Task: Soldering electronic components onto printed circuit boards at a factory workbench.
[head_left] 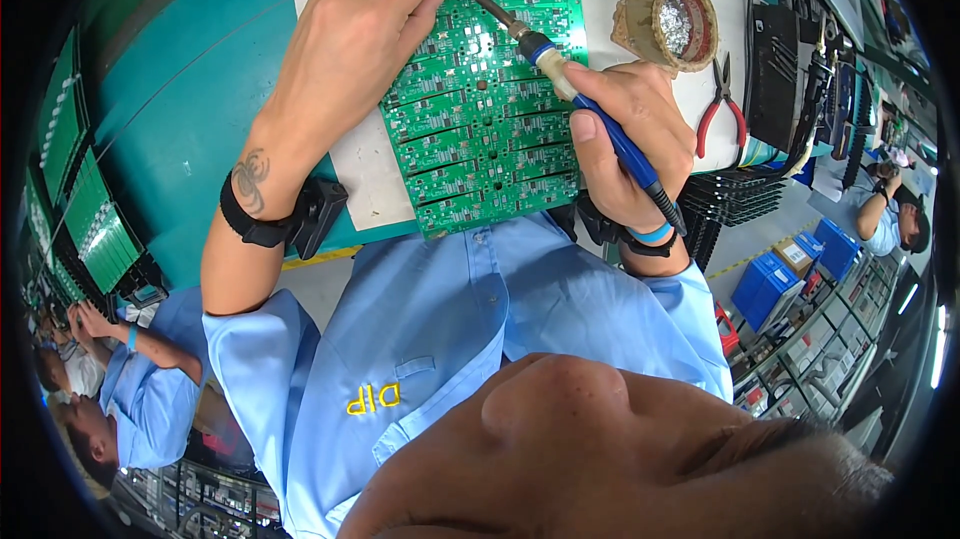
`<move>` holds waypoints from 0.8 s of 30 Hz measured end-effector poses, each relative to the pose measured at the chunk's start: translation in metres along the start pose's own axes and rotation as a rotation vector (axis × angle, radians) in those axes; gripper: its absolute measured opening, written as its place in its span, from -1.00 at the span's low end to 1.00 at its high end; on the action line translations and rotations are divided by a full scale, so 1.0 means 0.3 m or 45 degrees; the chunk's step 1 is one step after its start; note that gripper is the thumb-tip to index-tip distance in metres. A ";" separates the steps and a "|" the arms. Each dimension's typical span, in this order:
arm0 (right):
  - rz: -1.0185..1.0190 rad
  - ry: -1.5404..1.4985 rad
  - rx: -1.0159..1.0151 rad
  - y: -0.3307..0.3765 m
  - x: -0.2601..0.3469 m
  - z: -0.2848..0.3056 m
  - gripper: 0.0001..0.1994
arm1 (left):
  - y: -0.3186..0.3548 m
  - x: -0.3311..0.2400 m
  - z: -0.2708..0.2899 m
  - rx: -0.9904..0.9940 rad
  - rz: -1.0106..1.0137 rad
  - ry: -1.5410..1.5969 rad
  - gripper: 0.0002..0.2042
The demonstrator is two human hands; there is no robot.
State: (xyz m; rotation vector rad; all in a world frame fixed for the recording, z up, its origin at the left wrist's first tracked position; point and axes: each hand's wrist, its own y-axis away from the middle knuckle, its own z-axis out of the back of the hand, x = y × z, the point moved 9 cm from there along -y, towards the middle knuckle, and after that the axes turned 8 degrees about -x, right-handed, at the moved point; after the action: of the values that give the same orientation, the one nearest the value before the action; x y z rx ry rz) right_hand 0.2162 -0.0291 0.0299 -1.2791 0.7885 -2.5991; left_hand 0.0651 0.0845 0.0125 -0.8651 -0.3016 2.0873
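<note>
A green circuit board panel point(480, 129), divided into rows of small boards with components, lies on white sheeting in front of me. My right hand point(635, 139) grips a blue soldering iron point(625, 151) like a pen. Its metal tip points up and left, at the board's upper left part. My left hand point(375, 14) rests over the board's upper left edge, its fingers bent and pressed together close to the iron's tip. Whatever those fingers may pinch is hidden or too small to name.
A round brown pot point(672, 24) with shiny silvery bits inside stands right of the board. Red-handled pliers point(722, 111) lie beyond it, beside a black box point(773, 74). Green boards stand racked point(100, 219) at far left. Co-workers sit at left and far right; blue bins point(768, 284) stand at right.
</note>
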 end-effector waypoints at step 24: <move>-0.002 0.006 -0.034 0.001 0.025 0.029 -0.71 | 0.007 0.000 0.026 -0.074 -0.041 -0.055 -0.88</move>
State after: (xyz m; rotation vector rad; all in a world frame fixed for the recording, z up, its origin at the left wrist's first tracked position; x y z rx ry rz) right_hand 0.2182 -0.0354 0.0392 -1.2820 0.8263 -2.6020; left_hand 0.0586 0.0841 0.0171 -0.8449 -0.3981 2.0781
